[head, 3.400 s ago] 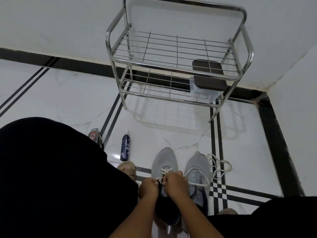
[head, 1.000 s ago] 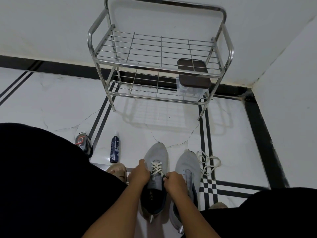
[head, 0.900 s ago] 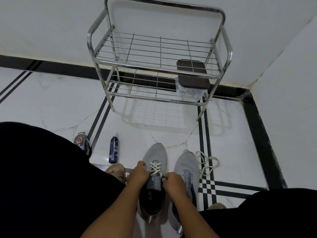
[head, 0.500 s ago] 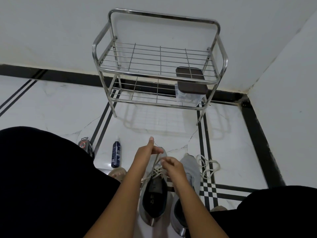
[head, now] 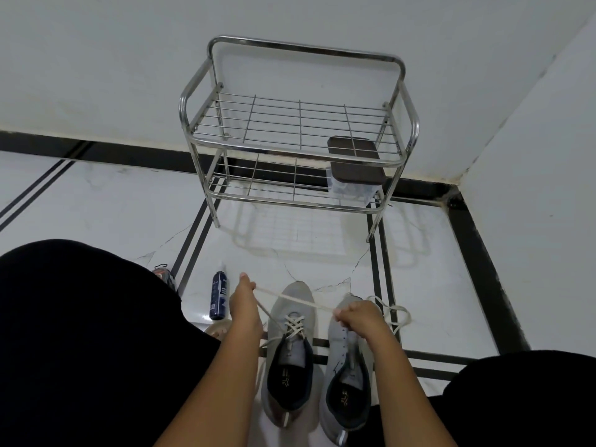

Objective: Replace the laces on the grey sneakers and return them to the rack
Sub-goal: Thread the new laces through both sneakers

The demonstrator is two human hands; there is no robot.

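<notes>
— Fingers first: how are they set?

— Fingers of the left hand (head: 244,304) are curled round a cream lace (head: 292,298), which is pinched near the thumb. The right hand (head: 356,317) is clenched on the other end of the same lace, so that a stretch of it is held taut between the two hands, above the toe of the left sneaker (head: 290,353).

— And where is the lace led from there?

— From the left hand it is carried down to the crossed lacing on the left sneaker, where several crossings are seen over the tongue. A loose end is seen trailing off the left side of that shoe.

— How are the shoes placed?

— Both grey sneakers are set side by side on the white floor (head: 113,204), toes pointed away, between the person's knees. The right sneaker (head: 348,372) is seen unlaced, its eyelets bare. A second lace (head: 395,314) is left in a loose tangle on the floor just beside its toe.

— And further out?

— A dark blue spray bottle (head: 219,296) is laid on the floor left of the hands. The steel rack (head: 296,150) is stood against the wall beyond, well apart from the shoes, with a brown-lidded clear box (head: 354,171) kept on its lower shelf.
</notes>
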